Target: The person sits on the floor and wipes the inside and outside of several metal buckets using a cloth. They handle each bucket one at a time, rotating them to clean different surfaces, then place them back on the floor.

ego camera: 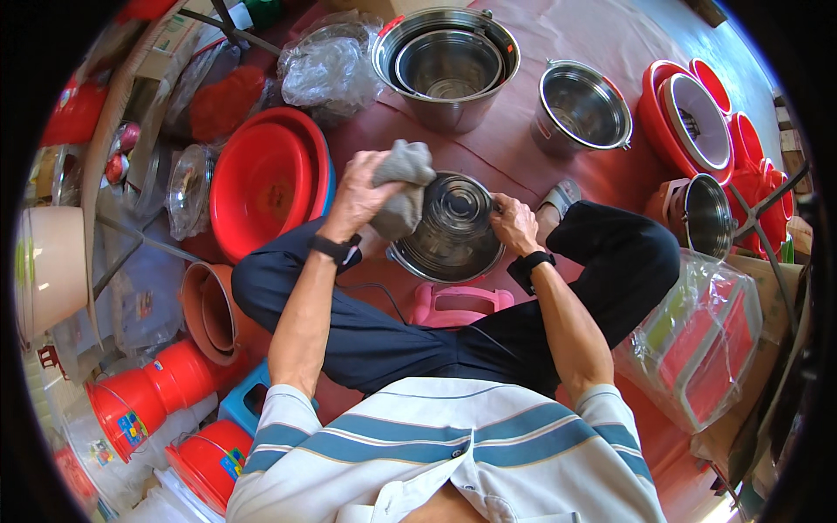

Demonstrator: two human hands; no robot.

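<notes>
A shiny stainless steel bucket (458,238) is between my knees, its mouth towards me and the ringed base visible inside. My right hand (515,225) grips its rim on the right. In my left hand (356,196) is a bunched grey cloth (402,189), held at the bucket's left side; whether the cloth touches the metal cannot be made out. Both wrists wear black bands. Just below the bucket, a pink plastic stool (458,307) shows between my legs.
Nested steel buckets (451,108) and a single steel bucket (579,111) stand ahead on the red floor covering. Red basins (261,189) lean at the left, near brown pots (209,314). A steel bucket (709,216) and plastic-wrapped goods (703,346) sit at the right.
</notes>
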